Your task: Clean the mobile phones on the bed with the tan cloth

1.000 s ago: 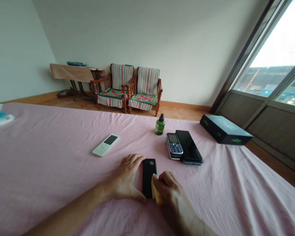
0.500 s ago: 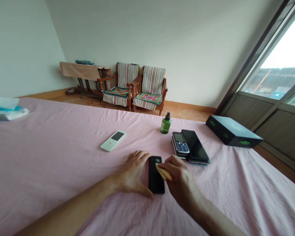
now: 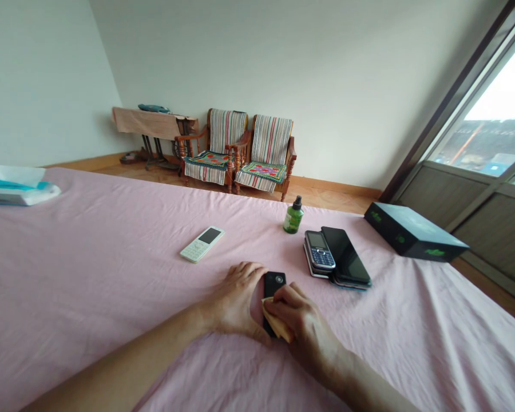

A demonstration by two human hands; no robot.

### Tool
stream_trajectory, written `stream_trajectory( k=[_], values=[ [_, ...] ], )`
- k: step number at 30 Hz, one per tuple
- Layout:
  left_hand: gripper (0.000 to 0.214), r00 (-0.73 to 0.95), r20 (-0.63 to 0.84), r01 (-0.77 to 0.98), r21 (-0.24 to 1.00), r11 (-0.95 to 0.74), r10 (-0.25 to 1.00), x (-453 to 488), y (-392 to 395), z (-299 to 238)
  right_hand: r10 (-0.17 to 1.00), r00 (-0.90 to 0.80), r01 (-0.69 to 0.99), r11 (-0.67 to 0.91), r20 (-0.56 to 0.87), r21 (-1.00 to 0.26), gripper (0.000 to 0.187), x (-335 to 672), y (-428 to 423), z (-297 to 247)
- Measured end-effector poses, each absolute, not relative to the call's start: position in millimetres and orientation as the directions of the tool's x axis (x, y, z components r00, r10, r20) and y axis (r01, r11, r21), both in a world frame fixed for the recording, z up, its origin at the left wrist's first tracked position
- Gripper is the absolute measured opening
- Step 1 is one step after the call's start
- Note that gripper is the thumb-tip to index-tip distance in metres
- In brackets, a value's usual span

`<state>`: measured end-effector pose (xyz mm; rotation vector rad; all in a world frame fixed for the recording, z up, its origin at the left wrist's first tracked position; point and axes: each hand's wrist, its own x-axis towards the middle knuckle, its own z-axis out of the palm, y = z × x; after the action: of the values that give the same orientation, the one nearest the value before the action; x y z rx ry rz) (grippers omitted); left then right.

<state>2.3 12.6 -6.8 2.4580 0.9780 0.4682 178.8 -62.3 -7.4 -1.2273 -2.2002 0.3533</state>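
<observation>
Left of the bottle (image 3: 292,216) lies a keypad phone (image 3: 202,244); right of it, stacked phones (image 3: 337,260), then a box (image 3: 416,232); before it, a handset (image 3: 274,281)

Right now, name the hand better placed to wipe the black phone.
Right, probably. The right hand holds the tan cloth against the black phone; the left hand only braces the phone's left edge.

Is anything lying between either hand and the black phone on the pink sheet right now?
Only the yellow cloth, which the right hand presses on the black phone. The left hand touches its left edge directly.
</observation>
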Motion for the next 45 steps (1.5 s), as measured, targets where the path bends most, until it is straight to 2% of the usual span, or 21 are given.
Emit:
stream_trajectory(
  k=[6, 8, 10, 14, 18, 20, 22, 26, 29, 33, 36, 41, 45],
  values=[
    [0.102, 0.688, 0.153, 0.558, 0.513, -0.652, 0.709, 2, 14, -10, 0.824, -0.423, 0.649, 0.566, 0.377, -0.508, 0.023, 184, -94, -9],
    [0.102, 0.693, 0.137, 0.561, 0.515, -0.649, 0.708, 1, 14, -10, 0.838, -0.406, 0.627, 0.545, 0.363, -0.556, 0.021, 187, -97, -12],
    [0.105, 0.693, 0.118, 0.566, 0.522, -0.638, 0.711, 0, 12, -8, 0.879, -0.314, 0.588, 0.476, 0.358, -0.654, 0.019, 189, -96, -13],
    [0.105, 0.69, 0.122, 0.549, 0.555, -0.625, 0.714, 0, 4, -5, 0.954, -0.05, 0.426, 0.288, 0.295, -0.858, 0.024, 189, -82, -8],
    [0.079, 0.702, 0.181, 0.437, 0.654, -0.617, 0.689, 5, -9, -5, 0.984, 0.057, 0.275, 0.148, 0.17, -0.95, 0.022, 182, -66, -4],
    [0.067, 0.692, 0.204, 0.405, 0.685, -0.606, 0.693, 8, -14, -6, 0.989, 0.092, 0.182, 0.095, 0.113, -0.979, 0.016, 179, -62, -4],
    [0.064, 0.679, 0.218, 0.385, 0.708, -0.592, 0.701, 10, -16, -6, 0.99, 0.124, 0.06, 0.055, 0.062, -0.997, 0.007, 177, -60, -2],
    [0.067, 0.66, 0.234, 0.343, 0.751, -0.564, 0.714, 12, -17, 0, 0.984, 0.17, -0.178, -0.031, -0.062, -0.984, 0.027, 179, -59, 12],
    [0.07, 0.629, 0.262, 0.326, 0.766, -0.554, 0.732, 12, -17, 4, 0.982, 0.176, -0.263, -0.022, -0.071, -0.965, 0.031, 176, -56, 23],
    [0.069, 0.543, 0.271, 0.353, 0.785, -0.509, 0.795, 10, -15, -1, 0.99, 0.128, -0.283, -0.023, -0.061, -0.959, 0.036, 164, -51, 28],
    [0.072, 0.495, 0.287, 0.335, 0.807, -0.485, 0.82, 7, -10, -6, 0.987, 0.152, -0.246, -0.011, -0.049, -0.969, 0.04, 165, -49, 22],
    [0.061, 0.476, 0.221, 0.376, 0.824, -0.424, 0.852, 7, -10, 0, 0.985, 0.17, -0.05, 0.024, 0.015, -0.998, 0.034, 189, -52, -1],
    [0.062, 0.433, 0.131, 0.552, 0.744, -0.377, 0.892, 7, -11, 5, 0.98, 0.151, 0.079, 0.118, 0.129, -0.99, 0.027, 209, -59, -16]
  ],
)
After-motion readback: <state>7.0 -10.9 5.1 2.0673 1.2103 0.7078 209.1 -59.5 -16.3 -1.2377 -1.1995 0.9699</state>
